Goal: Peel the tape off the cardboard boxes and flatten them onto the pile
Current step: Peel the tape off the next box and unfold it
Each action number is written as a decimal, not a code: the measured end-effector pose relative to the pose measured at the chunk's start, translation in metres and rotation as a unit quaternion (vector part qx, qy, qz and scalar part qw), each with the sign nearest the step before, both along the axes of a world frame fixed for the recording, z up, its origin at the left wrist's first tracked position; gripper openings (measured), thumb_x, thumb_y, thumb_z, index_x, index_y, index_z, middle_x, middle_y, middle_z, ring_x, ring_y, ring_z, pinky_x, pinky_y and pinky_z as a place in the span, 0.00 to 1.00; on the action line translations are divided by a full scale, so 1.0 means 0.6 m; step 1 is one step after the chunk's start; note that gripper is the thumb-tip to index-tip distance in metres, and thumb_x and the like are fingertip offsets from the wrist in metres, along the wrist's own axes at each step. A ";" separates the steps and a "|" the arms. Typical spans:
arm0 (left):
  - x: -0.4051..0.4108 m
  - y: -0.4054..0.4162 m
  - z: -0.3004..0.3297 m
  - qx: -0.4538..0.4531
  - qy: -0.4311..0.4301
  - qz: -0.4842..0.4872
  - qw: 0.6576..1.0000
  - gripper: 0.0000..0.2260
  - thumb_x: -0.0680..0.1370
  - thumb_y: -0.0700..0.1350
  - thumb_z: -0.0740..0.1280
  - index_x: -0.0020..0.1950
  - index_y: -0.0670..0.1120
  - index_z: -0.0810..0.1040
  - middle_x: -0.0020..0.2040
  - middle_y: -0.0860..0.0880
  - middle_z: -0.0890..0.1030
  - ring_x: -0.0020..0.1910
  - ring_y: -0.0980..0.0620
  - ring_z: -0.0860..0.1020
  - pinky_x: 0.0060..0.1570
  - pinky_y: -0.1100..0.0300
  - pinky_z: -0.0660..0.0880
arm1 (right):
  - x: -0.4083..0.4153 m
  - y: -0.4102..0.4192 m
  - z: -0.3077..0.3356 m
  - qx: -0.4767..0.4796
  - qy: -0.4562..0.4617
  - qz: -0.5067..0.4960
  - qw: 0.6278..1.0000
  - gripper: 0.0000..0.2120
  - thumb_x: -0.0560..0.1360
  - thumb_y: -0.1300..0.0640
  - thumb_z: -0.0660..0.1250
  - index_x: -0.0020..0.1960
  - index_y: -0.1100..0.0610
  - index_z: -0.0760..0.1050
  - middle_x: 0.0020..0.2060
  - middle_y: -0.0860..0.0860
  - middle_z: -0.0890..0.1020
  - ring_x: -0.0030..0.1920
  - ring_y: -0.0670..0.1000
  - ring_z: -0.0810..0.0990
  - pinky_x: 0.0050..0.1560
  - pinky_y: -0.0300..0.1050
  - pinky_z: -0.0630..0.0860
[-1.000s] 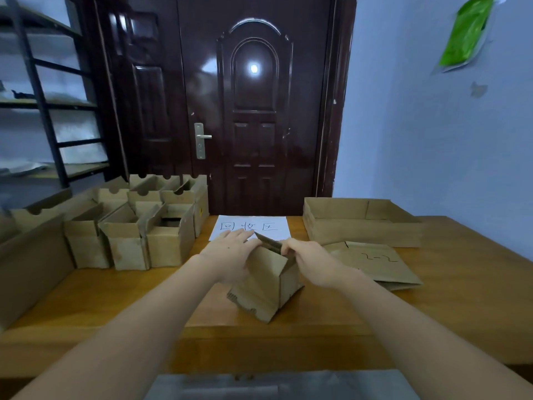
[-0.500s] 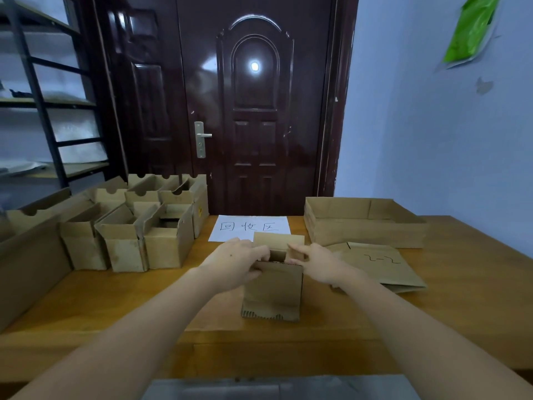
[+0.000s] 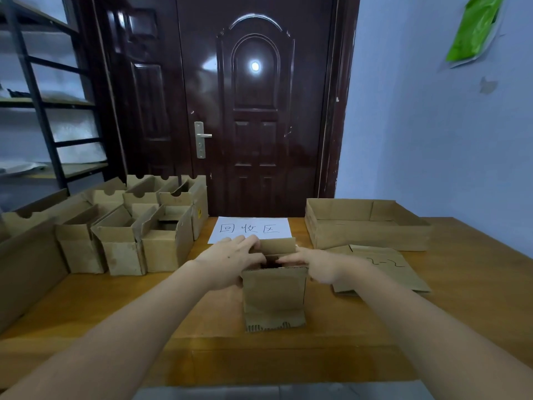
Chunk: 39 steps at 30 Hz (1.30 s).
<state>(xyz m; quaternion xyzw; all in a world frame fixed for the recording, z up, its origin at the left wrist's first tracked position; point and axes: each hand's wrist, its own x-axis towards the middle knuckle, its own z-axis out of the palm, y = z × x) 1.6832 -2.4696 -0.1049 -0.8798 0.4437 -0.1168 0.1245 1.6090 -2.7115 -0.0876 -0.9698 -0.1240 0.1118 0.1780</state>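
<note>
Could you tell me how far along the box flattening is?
Done: flattened cardboard lies in a small pile right of centre. In hand: left hand and right hand work the open top of one upright box. Left: a cluster of standing boxes on the table's left.

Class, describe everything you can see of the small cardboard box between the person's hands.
The small cardboard box is plain brown corrugated card, standing upright on the wooden table near its front edge. Its top is open, one flap raised at the back, the inside dark. The bottom edge looks worn. The left hand and right hand grip its top rim from either side.
</note>
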 end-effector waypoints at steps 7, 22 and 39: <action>-0.001 0.029 -0.016 -0.101 -0.046 0.078 0.991 0.25 0.76 0.60 0.73 0.69 0.54 0.70 0.66 0.52 0.66 0.58 0.51 0.70 0.54 0.58 0.71 | 0.002 -0.027 -0.015 0.210 0.025 -0.085 0.974 0.21 0.85 0.64 0.54 0.72 0.45 0.59 0.71 0.46 0.68 0.59 0.55 0.82 0.63 0.54 0.80; 0.005 0.019 -0.104 -0.313 0.253 0.214 0.890 0.43 0.73 0.59 0.76 0.82 0.54 0.57 0.77 0.52 0.67 0.71 0.48 0.72 0.68 0.49 0.74 | -0.021 -0.029 -0.093 0.335 -0.051 -0.193 0.921 0.53 0.73 0.55 0.77 0.83 0.46 0.43 0.78 0.52 0.65 0.77 0.55 0.65 0.74 0.53 0.68; 0.006 0.002 -0.069 -0.527 0.293 0.258 0.755 0.20 0.74 0.60 0.76 0.54 0.48 0.76 0.50 0.52 0.81 0.48 0.53 0.79 0.43 0.55 0.77 | -0.001 -0.025 -0.089 0.450 -0.154 -0.224 0.851 0.36 0.79 0.58 0.72 0.76 0.38 0.54 0.60 0.49 0.81 0.56 0.43 0.82 0.47 0.38 0.80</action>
